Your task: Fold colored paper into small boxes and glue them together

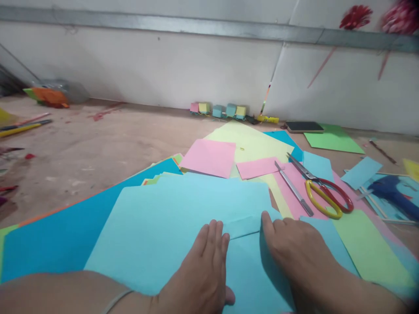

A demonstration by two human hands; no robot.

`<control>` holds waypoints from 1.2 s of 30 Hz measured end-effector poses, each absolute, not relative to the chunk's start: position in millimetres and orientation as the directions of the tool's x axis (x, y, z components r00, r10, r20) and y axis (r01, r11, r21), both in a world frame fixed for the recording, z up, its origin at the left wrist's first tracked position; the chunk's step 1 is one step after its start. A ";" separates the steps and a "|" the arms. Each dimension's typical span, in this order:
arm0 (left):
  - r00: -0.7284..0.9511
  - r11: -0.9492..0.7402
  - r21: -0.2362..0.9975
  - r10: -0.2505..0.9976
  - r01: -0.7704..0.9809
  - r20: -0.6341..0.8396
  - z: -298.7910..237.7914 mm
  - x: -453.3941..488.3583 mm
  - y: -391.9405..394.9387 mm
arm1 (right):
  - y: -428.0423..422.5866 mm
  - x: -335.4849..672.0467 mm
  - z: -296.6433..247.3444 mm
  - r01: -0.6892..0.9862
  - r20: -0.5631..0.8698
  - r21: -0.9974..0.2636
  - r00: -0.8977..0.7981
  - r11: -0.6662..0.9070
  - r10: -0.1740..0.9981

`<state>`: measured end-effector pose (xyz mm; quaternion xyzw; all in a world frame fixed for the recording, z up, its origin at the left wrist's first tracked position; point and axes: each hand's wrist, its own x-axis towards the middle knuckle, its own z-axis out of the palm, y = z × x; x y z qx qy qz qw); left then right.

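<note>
A large light-blue paper sheet (170, 218) lies in front of me on a pile of coloured sheets. My left hand (203, 266) rests flat on it, fingers stretched out and together, pressing the paper down. My right hand (294, 248) lies on the same sheet just to the right, its fingertips at a small folded strip of the light-blue paper (244, 226) between the two hands. Whether the right fingers pinch the strip or only press on it does not show.
Scissors (322, 194) with red and yellow handles and a metal craft knife (293, 187) lie to the right on pink paper (209, 157). Yellow, green and darker blue sheets (59, 231) spread around. Small coloured paper cubes (218, 109) and a dark phone (304, 126) sit by the wall.
</note>
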<state>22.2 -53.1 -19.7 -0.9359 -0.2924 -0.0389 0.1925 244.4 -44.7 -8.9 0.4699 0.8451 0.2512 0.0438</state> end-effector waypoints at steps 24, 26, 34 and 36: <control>0.658 -0.354 0.809 0.752 0.469 -0.052 8.0 31.5 25.9 | -26.2 228.9 -1.9 0.833 0.605 0.077 -0.475 0.547 0.639; 0.675 -0.177 0.904 0.723 0.389 -0.149 11.7 33.9 28.8 | -30.8 229.0 1.5 0.847 0.619 0.034 -0.435 0.531 0.654; 0.773 0.337 0.927 0.539 0.165 -0.333 10.0 34.5 31.7 | -45.3 231.3 -1.5 0.868 0.554 -0.246 -0.239 0.431 0.797; 0.733 0.273 0.947 0.608 0.169 -0.306 4.0 34.3 33.3 | -43.8 234.8 -2.6 0.846 0.576 -0.264 -0.246 0.462 0.780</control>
